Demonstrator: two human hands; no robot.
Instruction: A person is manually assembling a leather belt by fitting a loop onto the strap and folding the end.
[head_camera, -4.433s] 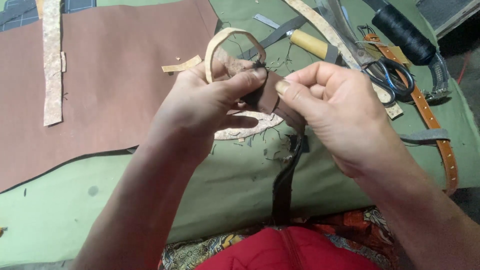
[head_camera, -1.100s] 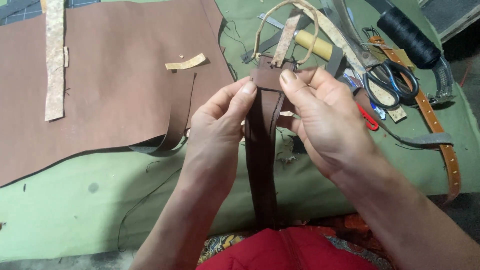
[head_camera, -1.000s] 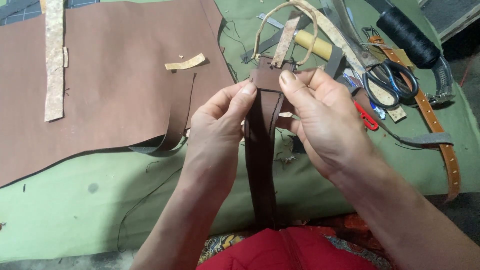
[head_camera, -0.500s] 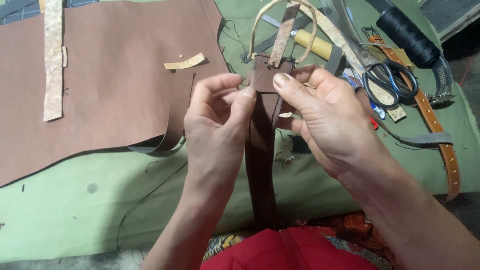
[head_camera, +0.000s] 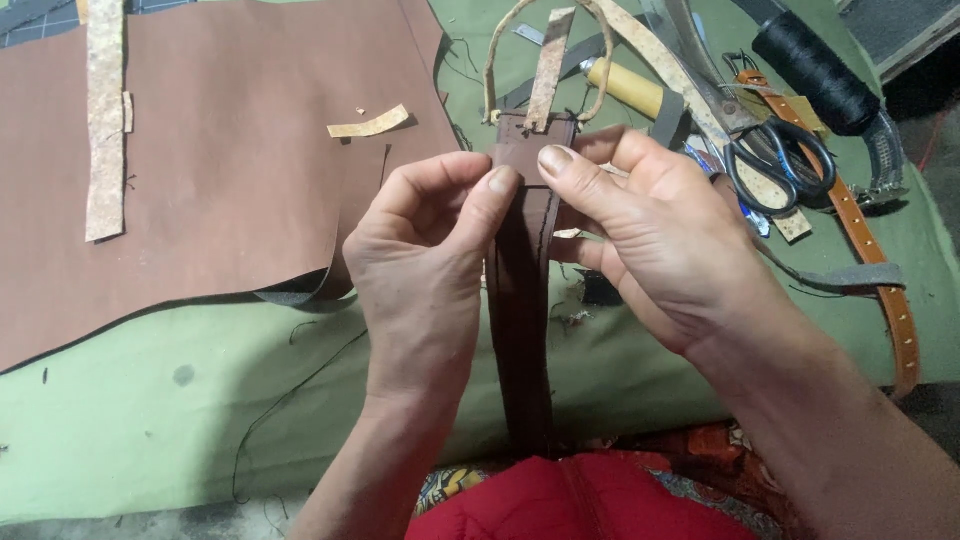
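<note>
L hand (head_camera: 425, 265) & R hand (head_camera: 650, 235) both pinch dark brown strap (head_camera: 522, 330) near its top end, thumbs on it. Strap runs from mid-bench to near edge. Leather sheet (head_camera: 220, 170) covers far-left corner; scissors (head_camera: 780, 165) w/ thread spool (head_camera: 815, 70) at far-right corner.

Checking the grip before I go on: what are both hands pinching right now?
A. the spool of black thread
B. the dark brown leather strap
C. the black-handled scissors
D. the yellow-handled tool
B: the left hand and right hand both pinch the upper part of the dark brown leather strap; the scissors lie untouched on the green cloth.
</note>
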